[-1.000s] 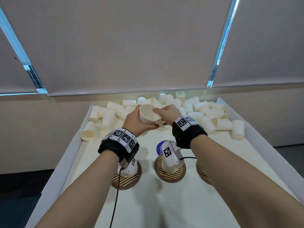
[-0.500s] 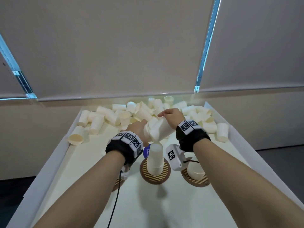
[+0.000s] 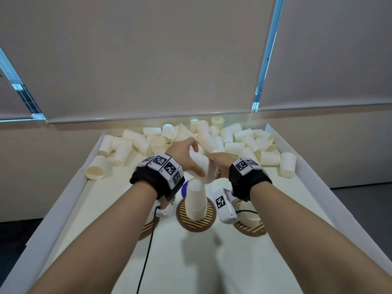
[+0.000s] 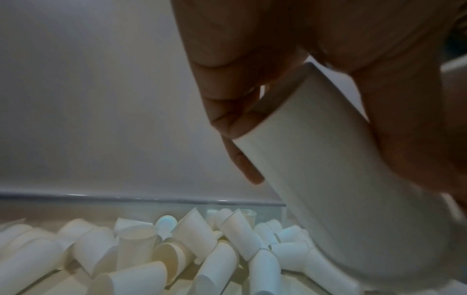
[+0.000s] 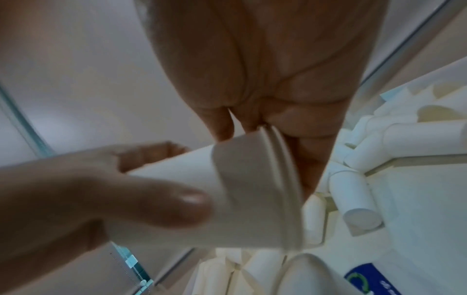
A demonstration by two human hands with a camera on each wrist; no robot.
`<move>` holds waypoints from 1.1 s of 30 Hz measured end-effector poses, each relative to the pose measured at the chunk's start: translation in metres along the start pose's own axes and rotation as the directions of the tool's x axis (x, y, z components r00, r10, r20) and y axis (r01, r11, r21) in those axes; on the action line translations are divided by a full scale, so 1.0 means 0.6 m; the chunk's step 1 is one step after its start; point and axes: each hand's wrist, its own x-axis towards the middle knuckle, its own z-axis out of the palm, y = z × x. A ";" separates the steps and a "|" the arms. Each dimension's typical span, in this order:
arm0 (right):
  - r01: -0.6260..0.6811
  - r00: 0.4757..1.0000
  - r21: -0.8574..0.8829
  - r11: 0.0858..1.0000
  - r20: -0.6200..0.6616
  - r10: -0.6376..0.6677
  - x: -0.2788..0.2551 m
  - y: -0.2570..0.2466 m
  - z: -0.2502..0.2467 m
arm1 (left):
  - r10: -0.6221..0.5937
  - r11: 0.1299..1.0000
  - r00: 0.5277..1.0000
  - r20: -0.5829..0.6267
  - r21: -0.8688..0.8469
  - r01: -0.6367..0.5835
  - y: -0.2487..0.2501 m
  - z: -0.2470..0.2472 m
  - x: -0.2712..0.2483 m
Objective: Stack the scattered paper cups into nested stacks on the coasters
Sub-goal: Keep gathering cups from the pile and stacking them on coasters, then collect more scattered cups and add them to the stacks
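Observation:
My left hand (image 3: pixel 191 160) grips two nested white paper cups (image 3: pixel 202 166) near their base end, fingers and thumb curled round them (image 4: pixel 341 189). The cups tilt, mouth down and to the right, just above a stack of upturned cups (image 3: pixel 196 201) on the middle striped coaster (image 3: pixel 210 221). My right hand (image 3: pixel 218 164) is beside the mouth end, its fingers (image 5: pixel 305 169) lying fairly straight against the rims (image 5: pixel 252 189). A single cup (image 3: pixel 250 215) sits on the right coaster (image 3: pixel 252 230). The left coaster (image 3: pixel 148 227) is mostly hidden by my left wrist.
Several loose cups (image 3: pixel 233 143) lie in a heap across the far end of the white tray (image 3: pixel 70 194), some on their sides. A blue round label (image 3: pixel 184 188) lies behind the middle stack. Raised tray walls run along both sides.
The cup in my left hand has turned from mouth-up to mouth-down with another nested on it. Both hands have come nearer and lower, over the middle stack.

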 end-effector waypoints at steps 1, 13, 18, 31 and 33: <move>0.001 1.000 -0.044 0.999 -0.009 -0.001 -0.001 0.004 -0.002 | -0.005 0.999 1.000 0.009 0.039 0.005 0.005 0.001 -0.001; -0.369 0.926 -0.768 0.524 -0.257 0.277 0.004 0.077 -0.093 | -0.045 0.899 0.972 0.231 0.434 -0.062 -0.016 0.096 0.030; -0.319 0.919 -0.815 0.484 -0.143 0.367 0.022 0.141 -0.114 | -0.091 0.910 0.978 0.188 0.414 0.005 -0.043 0.154 0.026; -0.186 0.983 -0.714 0.675 -0.138 0.124 0.081 0.150 -0.115 | -0.215 0.879 0.976 0.024 0.441 0.183 -0.064 0.153 0.081; -0.187 0.982 -0.723 0.666 -0.143 0.120 0.093 0.145 -0.116 | -0.221 0.874 0.974 0.042 0.451 0.179 -0.065 0.150 0.093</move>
